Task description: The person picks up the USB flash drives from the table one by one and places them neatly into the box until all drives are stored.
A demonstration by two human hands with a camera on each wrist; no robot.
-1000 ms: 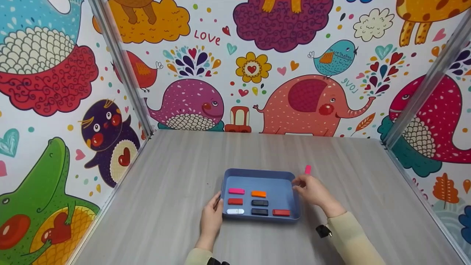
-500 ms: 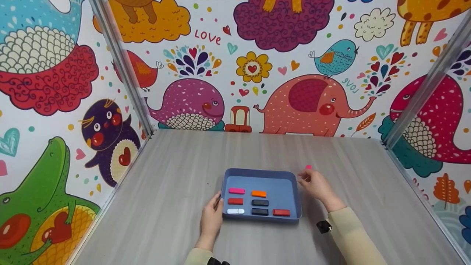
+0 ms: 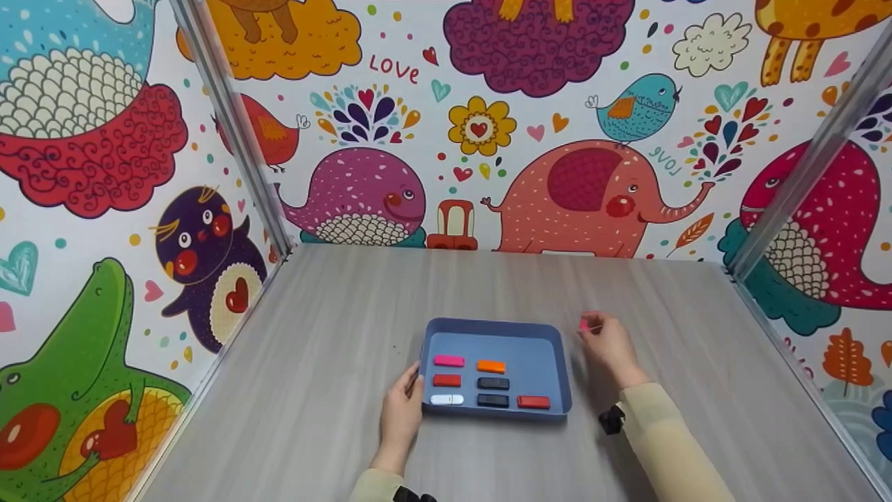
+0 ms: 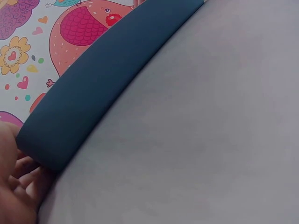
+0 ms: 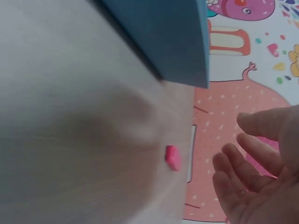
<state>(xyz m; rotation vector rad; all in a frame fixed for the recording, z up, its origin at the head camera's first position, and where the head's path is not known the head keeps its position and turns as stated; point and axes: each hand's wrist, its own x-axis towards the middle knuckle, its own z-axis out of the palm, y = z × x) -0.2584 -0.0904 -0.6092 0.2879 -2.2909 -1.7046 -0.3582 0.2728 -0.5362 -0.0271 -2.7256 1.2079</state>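
A blue tray (image 3: 509, 415) lies on the table with several USB sticks in it. My left hand (image 3: 401, 411) holds the tray's left side, and in the left wrist view its fingers (image 4: 35, 179) curl at the tray's corner. Right of the tray, my right hand (image 3: 608, 346) is over a pink USB stick (image 3: 584, 325) on the table. In the right wrist view this hand (image 5: 261, 172) is spread with a gap between thumb and fingers, and the pink stick (image 5: 173, 158) lies apart from it.
In the tray lie a pink stick (image 3: 449, 360), an orange one (image 3: 491, 367), a white one (image 3: 447, 399), and red and black ones. Patterned walls with metal posts (image 3: 784, 192) bound the grey wooden table (image 3: 313, 348) behind and at the sides.
My right hand has moved from the tray's right rim, away to the right, to the pink USB stick on the table. The left hand and the tray have stayed in place.
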